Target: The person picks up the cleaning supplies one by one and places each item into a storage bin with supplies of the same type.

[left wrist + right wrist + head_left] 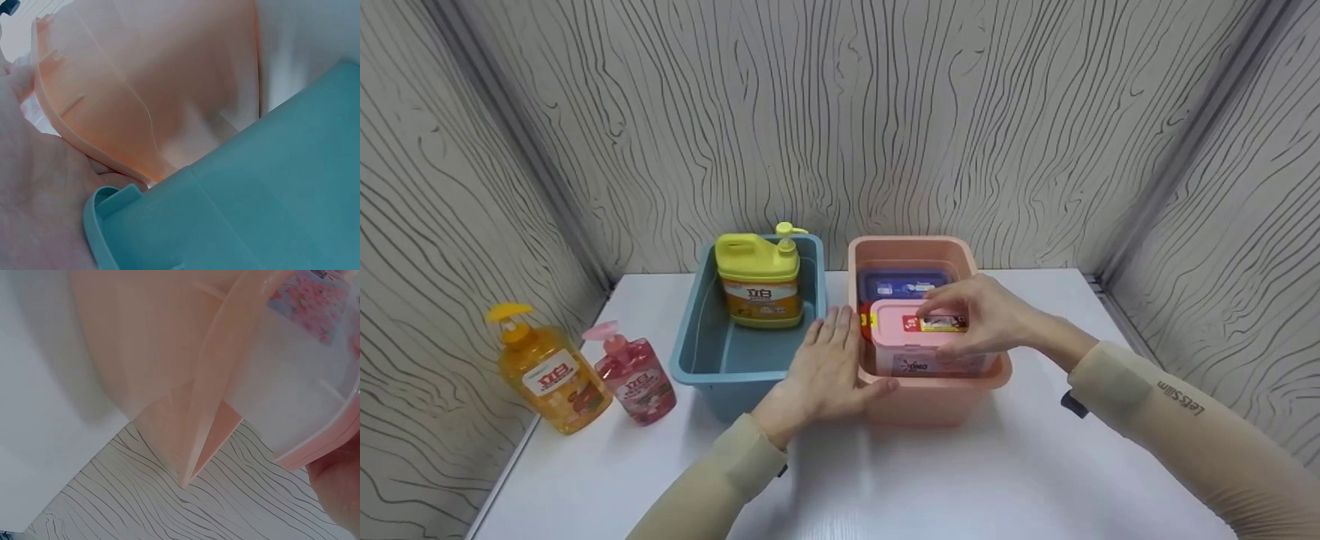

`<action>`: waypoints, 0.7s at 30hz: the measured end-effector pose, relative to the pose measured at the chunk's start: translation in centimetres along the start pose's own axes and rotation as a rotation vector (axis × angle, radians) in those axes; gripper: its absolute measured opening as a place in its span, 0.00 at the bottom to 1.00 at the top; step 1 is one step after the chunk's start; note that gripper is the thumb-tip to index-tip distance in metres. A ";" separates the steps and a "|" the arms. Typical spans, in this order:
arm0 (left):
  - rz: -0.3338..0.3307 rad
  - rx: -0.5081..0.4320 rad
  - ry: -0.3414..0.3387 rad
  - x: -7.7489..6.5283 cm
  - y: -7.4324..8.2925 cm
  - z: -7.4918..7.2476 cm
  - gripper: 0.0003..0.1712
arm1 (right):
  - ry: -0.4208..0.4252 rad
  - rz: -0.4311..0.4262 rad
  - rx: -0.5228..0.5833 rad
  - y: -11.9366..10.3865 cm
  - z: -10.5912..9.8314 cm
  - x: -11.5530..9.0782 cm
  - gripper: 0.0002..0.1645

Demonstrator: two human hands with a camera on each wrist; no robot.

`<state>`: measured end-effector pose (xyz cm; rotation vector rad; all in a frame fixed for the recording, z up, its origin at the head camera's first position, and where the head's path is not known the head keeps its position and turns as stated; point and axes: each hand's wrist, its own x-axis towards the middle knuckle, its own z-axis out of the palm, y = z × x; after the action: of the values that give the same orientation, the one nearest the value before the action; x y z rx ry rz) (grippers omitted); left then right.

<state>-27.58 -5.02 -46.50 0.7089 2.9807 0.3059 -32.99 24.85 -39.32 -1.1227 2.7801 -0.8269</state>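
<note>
My right hand (pixel 986 315) grips a white box with a pink lid (pixel 898 335) from above, thumb on the near side and fingers across the lid. Part of that box is down inside the pink bin (pixel 937 405); in the right wrist view its flowered side (pixel 318 306) shows beside the bin's rim (pixel 216 365). Behind it in the bin lies a dark blue box (pixel 904 283), and a bit of something red shows at its left. With straight fingers, my left hand (pixel 825 367) rests on the pink bin's left rim, beside the blue bin (pixel 270 191).
In the blue bin (pixel 709 375) stands a yellow-topped jug (pixel 761 277) with a pump. An orange pump bottle (pixel 555 382) and a pink pump bottle (pixel 637 382) stand left on the white table (pixel 840 487). Wood-patterned walls (pixel 840 127) close off the back and sides.
</note>
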 end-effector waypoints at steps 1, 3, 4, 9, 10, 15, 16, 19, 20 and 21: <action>0.000 -0.001 0.003 0.0 0.0 0.0 0.73 | -0.001 -0.004 -0.002 0.0 0.0 0.0 0.34; 0.001 0.000 0.006 0.0 0.0 0.0 0.73 | -0.003 -0.008 -0.006 0.0 0.2 0.0 0.34; 0.001 0.001 0.007 0.0 0.0 0.0 0.73 | -0.004 -0.006 -0.009 0.0 0.2 0.0 0.34; 0.000 0.006 0.001 0.1 0.0 0.1 0.73 | -0.012 0.018 -0.008 0.0 0.5 0.0 0.34; 0.000 0.007 -0.002 0.1 0.0 0.1 0.73 | -0.013 0.021 -0.012 0.0 0.6 0.1 0.34; -0.003 0.012 -0.007 0.1 0.0 0.1 0.73 | -0.017 0.038 -0.030 0.1 1.0 0.2 0.33; -0.003 0.014 -0.005 0.1 0.0 0.1 0.73 | -0.020 0.047 -0.036 0.1 1.0 0.2 0.33; -0.004 0.015 -0.007 0.1 0.0 0.0 0.73 | -0.029 0.078 -0.044 0.0 1.1 0.2 0.34; -0.005 0.015 -0.008 0.1 0.0 0.0 0.73 | -0.031 0.087 -0.049 -0.1 1.2 0.2 0.34; -0.006 0.015 -0.006 0.1 0.0 0.0 0.73 | -0.033 0.095 -0.053 -0.1 1.2 0.2 0.34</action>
<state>-27.68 -4.96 -46.52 0.7010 2.9824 0.2811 -32.84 24.07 -40.27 -0.9929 2.8181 -0.7234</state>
